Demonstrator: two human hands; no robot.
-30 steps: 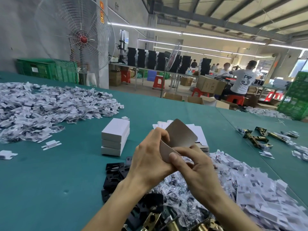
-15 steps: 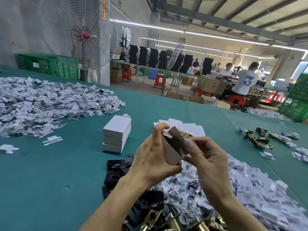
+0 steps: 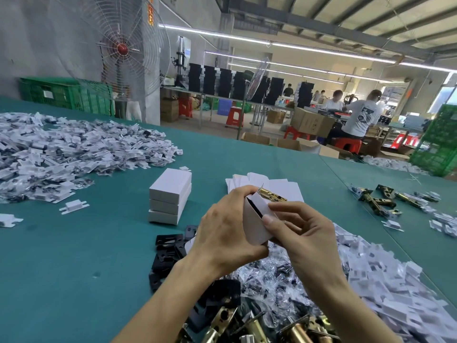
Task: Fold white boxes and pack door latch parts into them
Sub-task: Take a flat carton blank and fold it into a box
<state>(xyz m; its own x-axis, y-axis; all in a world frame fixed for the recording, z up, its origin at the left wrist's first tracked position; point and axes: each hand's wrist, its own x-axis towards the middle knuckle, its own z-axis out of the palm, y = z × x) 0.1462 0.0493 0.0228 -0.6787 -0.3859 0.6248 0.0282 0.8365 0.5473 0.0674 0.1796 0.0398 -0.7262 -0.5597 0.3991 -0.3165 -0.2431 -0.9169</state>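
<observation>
Above the green table (image 3: 74,256) both hands hold a small white box (image 3: 256,222). My left hand (image 3: 226,233) wraps around its left side and top. My right hand (image 3: 300,233) pinches the box's right face between thumb and fingers. A brass door latch (image 3: 272,196) sticks out of the box's far end. A stack of three folded white boxes (image 3: 170,199) stands to the left. Flat white box blanks (image 3: 279,188) lie behind the hands.
Black plates (image 3: 170,246) and brass latches (image 3: 222,323) lie near the front edge, beside bagged parts and white inserts (image 3: 371,280). A big heap of white inserts (image 3: 61,154) covers the left. More latches (image 3: 378,199) lie at right. A fan (image 3: 121,48) and seated workers (image 3: 358,117) are beyond.
The flat brown-backed card has been folded into a white box shape. A brass latch now shows at its far end, and the camera has tilted slightly.
</observation>
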